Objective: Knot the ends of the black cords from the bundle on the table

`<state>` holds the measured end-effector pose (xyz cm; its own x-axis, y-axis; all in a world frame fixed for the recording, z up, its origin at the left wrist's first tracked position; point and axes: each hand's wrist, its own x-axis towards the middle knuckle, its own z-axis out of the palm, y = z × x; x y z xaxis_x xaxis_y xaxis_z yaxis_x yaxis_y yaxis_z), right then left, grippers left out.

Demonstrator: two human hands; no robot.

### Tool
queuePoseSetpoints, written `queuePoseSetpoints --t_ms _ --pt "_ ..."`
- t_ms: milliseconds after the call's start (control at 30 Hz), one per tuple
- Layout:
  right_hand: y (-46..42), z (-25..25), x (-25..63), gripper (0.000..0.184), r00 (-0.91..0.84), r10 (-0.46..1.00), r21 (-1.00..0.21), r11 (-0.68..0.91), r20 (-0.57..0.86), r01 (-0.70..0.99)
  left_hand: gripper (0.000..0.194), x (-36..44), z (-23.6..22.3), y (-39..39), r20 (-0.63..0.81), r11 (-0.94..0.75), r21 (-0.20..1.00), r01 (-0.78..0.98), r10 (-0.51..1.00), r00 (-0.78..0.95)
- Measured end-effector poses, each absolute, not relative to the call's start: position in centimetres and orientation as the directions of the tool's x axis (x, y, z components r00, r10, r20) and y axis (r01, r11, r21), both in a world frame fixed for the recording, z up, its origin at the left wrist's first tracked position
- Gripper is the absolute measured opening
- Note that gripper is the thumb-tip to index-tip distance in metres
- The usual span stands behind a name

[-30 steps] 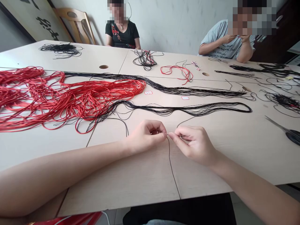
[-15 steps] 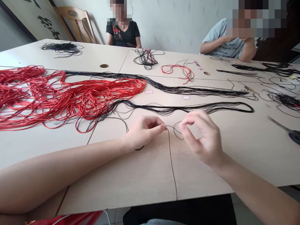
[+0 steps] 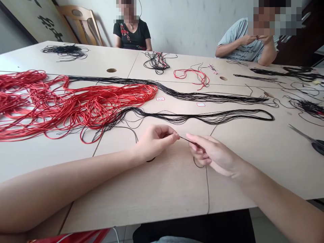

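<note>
Thumb and fingertips of my left hand (image 3: 159, 140) are pinched on a thin black cord (image 3: 186, 138). The cord runs taut across a short gap into my right hand (image 3: 212, 152), whose fingers are closed around it. A small loop of the cord hangs under the right fingers, and a loose length drops from there over the table's front edge. Below my left wrist a short dark cord end shows. Just beyond the hands lies a bundle of black cords (image 3: 192, 116), looped at its right end.
A large heap of red cords (image 3: 101, 104) spreads over the left of the table (image 3: 141, 189). Another black bundle (image 3: 192, 96) lies behind. Scissors (image 3: 310, 140) rest at the right. Two people sit across the table, one with raised hands (image 3: 257, 38).
My right hand has turned and closed on the cord, pulling it straight. The hanging length has shifted right with it. My left hand keeps its pinch in place.
</note>
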<state>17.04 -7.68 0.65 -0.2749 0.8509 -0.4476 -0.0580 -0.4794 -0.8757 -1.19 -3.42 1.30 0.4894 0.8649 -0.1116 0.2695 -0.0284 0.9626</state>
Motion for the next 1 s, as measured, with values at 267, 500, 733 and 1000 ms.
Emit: queuePoseSetpoints --t_ms 267,500,733,1000 --pt "-8.1 -0.1 16.5 0.043 -0.153 0.987 -0.879 0.112 0.045 0.463 0.011 -1.4 1.5 -3.8 -0.105 -0.138 0.941 0.308 0.749 0.655" --pt "-7.5 0.5 17.3 0.013 -0.14 0.96 -0.82 0.279 0.242 0.499 0.011 -1.5 1.5 -3.8 -0.076 -0.142 0.95 0.278 0.76 0.646" --pt "-7.9 1.0 17.1 0.016 -0.359 0.933 -0.886 0.146 -0.025 0.44 0.012 -1.4 1.4 -3.8 -0.061 -0.152 0.947 0.282 0.779 0.624" --pt "-7.8 0.5 17.3 0.008 -0.382 0.912 -0.784 0.344 0.148 0.517 0.011 -1.6 1.2 -3.8 -0.073 -0.172 0.938 0.301 0.751 0.656"
